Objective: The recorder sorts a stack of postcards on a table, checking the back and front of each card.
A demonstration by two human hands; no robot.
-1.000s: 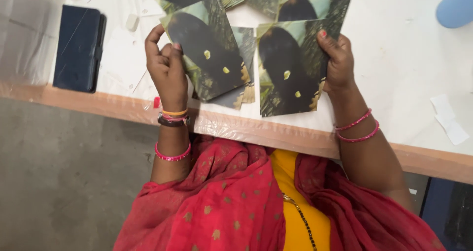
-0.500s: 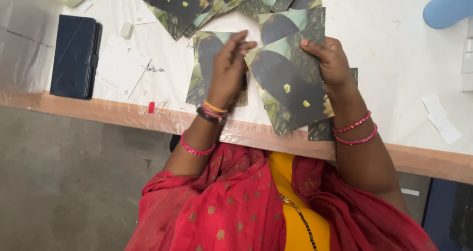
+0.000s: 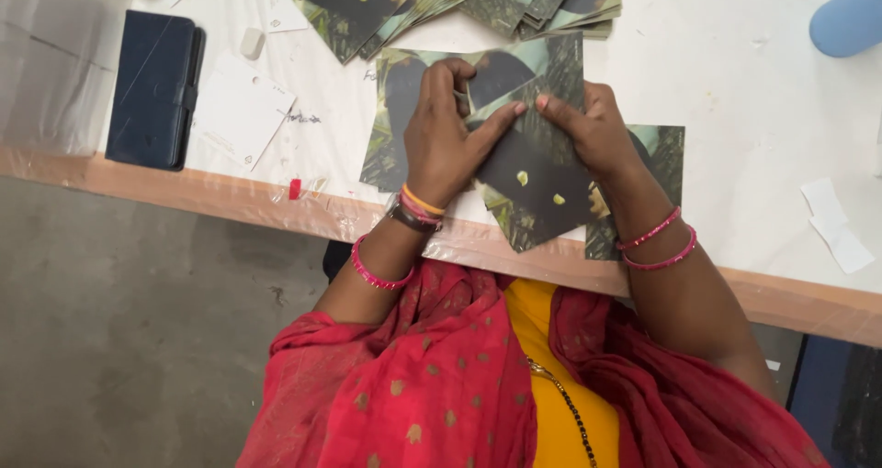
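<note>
A dark green printed card with small yellow spots is held above the white table between both hands. My left hand grips its left side, fingers curled over the top edge. My right hand pinches its right side, fingertips meeting the left hand's near the card's top. Beneath the hands lie more of the same printed cards, one showing at the right. A fanned stack of these cards lies further up the table.
A dark blue wallet-like case lies at the left of the table beside a white paper card. A light blue object sits at the top right. White paper scraps lie at the right. The taped table edge runs below.
My hands have come closer together on one card, and the left hand now covers its left half. The view has shifted so the stack sits higher in the picture.
</note>
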